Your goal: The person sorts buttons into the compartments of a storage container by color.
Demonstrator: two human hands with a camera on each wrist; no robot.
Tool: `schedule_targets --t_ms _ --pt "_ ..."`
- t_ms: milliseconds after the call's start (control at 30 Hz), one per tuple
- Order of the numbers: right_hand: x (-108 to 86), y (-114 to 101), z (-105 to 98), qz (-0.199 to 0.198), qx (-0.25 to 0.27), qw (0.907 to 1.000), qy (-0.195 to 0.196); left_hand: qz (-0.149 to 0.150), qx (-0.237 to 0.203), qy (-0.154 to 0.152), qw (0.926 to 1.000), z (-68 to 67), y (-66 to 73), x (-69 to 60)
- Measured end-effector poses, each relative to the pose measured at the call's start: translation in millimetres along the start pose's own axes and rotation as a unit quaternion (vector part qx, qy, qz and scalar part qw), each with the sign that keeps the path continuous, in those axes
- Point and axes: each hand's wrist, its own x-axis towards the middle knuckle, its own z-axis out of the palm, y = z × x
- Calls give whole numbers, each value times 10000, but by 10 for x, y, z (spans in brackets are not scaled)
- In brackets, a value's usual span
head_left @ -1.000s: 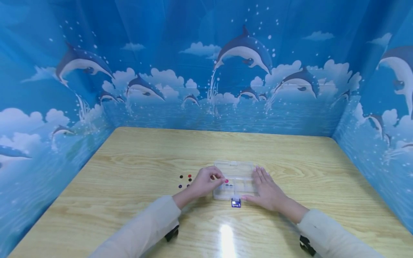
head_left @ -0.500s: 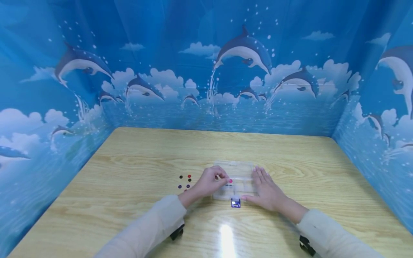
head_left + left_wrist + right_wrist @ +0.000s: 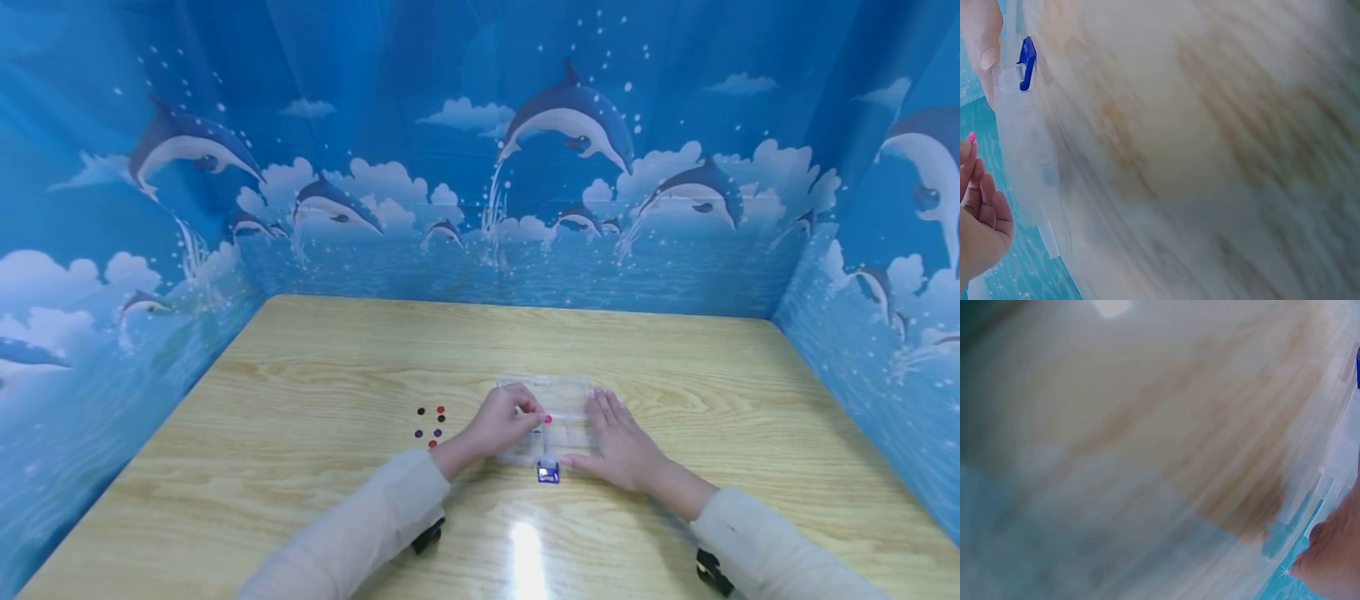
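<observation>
Our left hand (image 3: pixel 502 419) pinches a pink piece (image 3: pixel 548 419); our right hand (image 3: pixel 621 443) spreads along the box (image 3: pixel 519 452), the table's (image 3: pixel 337 358) far edge well apart.

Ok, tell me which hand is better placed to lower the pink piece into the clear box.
Probably the left hand: it already pinches the pink piece, apparently just above the clear box. The right hand lies outstretched along the box's right side.
</observation>
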Motion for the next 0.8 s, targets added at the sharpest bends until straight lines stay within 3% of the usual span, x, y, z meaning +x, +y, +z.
schedule_targets --t_ms 800 --pt "-8 -4 3 36 70 10000 -20 243 1171 -428 9919 140 41 136"
